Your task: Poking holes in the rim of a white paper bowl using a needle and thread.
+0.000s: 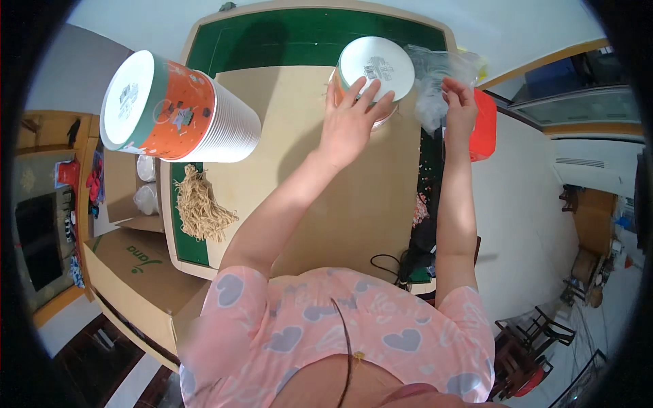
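Observation:
An orange paper tub stands upside down at the far side of the table, its white base turned up. My left hand curves over its near side, fingers spread across the edge of the base and thumb at the left. Right of the tub, my right hand is raised with bent fingers and thumb drawn together. Crumpled clear plastic bags lie right beside those fingertips. Whether the fingers pinch any plastic cannot be made out. A tall nested stack of orange and green paper tubs stands at the left, white base uppermost.
A bundle of tan twine lies on the left of the green-edged table. Beyond the right edge is a red container. An open cardboard box sits lower left. A dark cable curls by the near right edge.

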